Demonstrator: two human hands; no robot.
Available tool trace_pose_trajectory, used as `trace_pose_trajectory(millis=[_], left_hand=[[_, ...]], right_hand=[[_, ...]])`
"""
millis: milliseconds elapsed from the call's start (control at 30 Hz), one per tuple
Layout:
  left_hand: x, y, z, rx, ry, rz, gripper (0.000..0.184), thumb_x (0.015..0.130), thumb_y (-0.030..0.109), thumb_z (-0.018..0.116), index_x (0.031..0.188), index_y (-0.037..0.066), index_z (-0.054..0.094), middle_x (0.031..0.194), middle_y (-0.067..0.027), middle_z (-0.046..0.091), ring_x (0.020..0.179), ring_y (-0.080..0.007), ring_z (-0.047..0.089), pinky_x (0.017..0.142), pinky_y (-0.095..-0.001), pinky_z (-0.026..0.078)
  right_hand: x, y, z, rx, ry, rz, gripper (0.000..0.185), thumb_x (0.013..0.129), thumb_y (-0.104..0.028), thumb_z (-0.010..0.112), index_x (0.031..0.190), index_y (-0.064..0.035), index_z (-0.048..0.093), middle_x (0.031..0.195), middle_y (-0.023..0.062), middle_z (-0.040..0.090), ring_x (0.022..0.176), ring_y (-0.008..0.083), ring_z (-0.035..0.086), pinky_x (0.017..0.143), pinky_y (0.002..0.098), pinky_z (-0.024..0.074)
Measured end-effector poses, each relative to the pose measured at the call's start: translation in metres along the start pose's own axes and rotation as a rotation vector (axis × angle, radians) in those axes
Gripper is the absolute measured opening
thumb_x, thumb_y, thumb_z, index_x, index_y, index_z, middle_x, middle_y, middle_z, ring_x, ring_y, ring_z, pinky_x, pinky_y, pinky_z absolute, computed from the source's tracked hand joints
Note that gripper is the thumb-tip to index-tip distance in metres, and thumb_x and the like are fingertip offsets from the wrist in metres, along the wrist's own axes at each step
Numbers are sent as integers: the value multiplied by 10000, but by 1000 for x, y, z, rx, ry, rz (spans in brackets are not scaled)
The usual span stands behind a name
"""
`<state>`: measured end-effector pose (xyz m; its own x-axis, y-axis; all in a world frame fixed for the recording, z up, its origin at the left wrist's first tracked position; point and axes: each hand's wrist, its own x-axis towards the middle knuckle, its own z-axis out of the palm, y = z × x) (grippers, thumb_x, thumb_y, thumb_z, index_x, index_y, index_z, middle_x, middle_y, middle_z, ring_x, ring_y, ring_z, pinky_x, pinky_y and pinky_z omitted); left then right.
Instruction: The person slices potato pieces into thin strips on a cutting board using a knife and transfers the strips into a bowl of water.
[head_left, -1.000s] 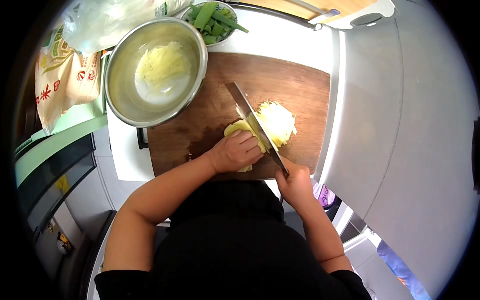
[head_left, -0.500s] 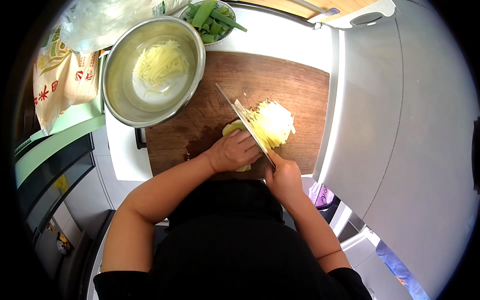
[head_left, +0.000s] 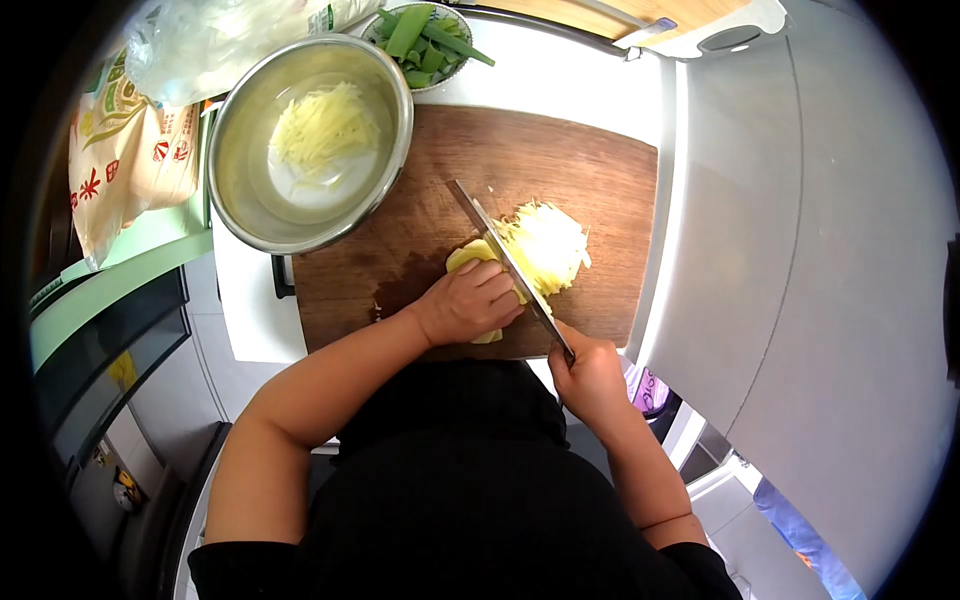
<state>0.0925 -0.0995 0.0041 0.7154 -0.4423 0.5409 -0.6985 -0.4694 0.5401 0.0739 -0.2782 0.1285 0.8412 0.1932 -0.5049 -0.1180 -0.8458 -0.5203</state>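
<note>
The metal-bladed knife [head_left: 514, 267] slants across the brown wooden board [head_left: 612, 180], its blade between pale yellow slices [head_left: 470, 254], flat and partly hidden, on the left and a loose heap of fine yellow shreds [head_left: 550, 246] on the right.

White table [head_left: 255, 320] bears a brown cutting board [head_left: 560, 150]. Metal bowl [head_left: 238, 140]: at the board's far left corner, overlapping it in view. Dish [head_left: 450, 73] of green leaves [head_left: 408, 32]: just beyond the board.

Patterned bowl [head_left: 459, 69] of cut greens [head_left: 408, 32] at the far edge of the counter [head_left: 560, 80], plastic bag [head_left: 205, 50] near its far left corner, printed sack [head_left: 112, 165] past its left edge
</note>
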Motion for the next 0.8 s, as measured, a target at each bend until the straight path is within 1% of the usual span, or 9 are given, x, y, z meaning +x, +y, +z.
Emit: trace_pose_trajectory(millis=[167, 233, 367, 433, 500, 567, 600, 633, 800], left_hand=[[3, 1, 0, -30, 15, -9, 159, 735, 185, 680, 825, 86, 595, 800, -10, 517, 770, -179, 528, 657, -293, 452], [4, 0, 0, -18, 45, 3, 174, 734, 181, 676, 860, 79, 611, 813, -7, 530, 771, -177, 526, 663, -294, 453], [2, 2, -1, -26, 7, -21, 159, 730, 178, 676, 832, 84, 598, 800, -7, 519, 774, -178, 524, 670, -298, 455], [0, 1, -4, -7, -61, -10, 153, 725, 176, 679, 803, 90, 579, 785, -12, 503, 769, -182, 520, 669, -300, 454], [-2, 0, -4, -10, -57, -15, 170, 719, 170, 691, 834, 85, 599, 804, -18, 518, 767, -186, 521, 663, -299, 454], [-2, 1, 0, -27, -47, -7, 193, 713, 164, 702, 866, 80, 620, 823, -24, 533, 765, -191, 522, 656, -298, 454], [-1, 0, 2, -4, -15, 9, 169, 717, 169, 695, 814, 87, 583, 795, -22, 508, 757, -189, 517, 659, -297, 452], [-1, 0, 2, 21, 15, 23, 167, 721, 173, 687, 762, 94, 546, 768, -19, 483, 750, -187, 512, 662, -297, 450], [-1, 0, 0, -18, -7, 4, 164, 725, 174, 686, 753, 93, 546, 774, -20, 491, 754, -186, 514, 658, -296, 450]], right_hand=[[12, 0, 14, -60, 37, -71, 327, 746, -44, 625, 1072, -34, 629, 666, 233, 598, 637, 399, 608, 587, 462, 491], [21, 1, 25, -142, 105, -96, 301, 763, -16, 587, 1059, -11, 640, 625, 225, 572, 572, 388, 582, 543, 413, 467], [20, 6, 24, -54, 147, -125, 275, 771, -24, 579, 1038, -8, 640, 614, 225, 550, 553, 389, 560, 530, 407, 452], [18, 5, 14, 70, 125, -106, 265, 778, -25, 566, 1033, -9, 637, 618, 225, 534, 535, 379, 535, 521, 389, 437], [8, 5, 7, 57, 119, -115, 265, 782, -29, 564, 1037, -7, 632, 623, 223, 528, 520, 360, 517, 518, 370, 429], [-1, -3, -5, 30, 39, -52, 276, 784, -23, 561, 1050, -9, 634, 624, 219, 534, 517, 349, 526, 519, 365, 434], [-2, -7, -9, -25, -35, 47, 338, 760, -42, 609, 1097, -57, 639, 664, 246, 590, 645, 401, 609, 617, 442, 498], [-2, -7, -8, -25, -33, 48, 338, 760, -42, 609, 1097, -57, 639, 664, 246, 590, 645, 401, 609, 617, 442, 498], [1, 3, 0, -31, 10, -28, 327, 754, -54, 611, 1080, -44, 643, 655, 245, 589, 632, 402, 605, 607, 460, 491]])
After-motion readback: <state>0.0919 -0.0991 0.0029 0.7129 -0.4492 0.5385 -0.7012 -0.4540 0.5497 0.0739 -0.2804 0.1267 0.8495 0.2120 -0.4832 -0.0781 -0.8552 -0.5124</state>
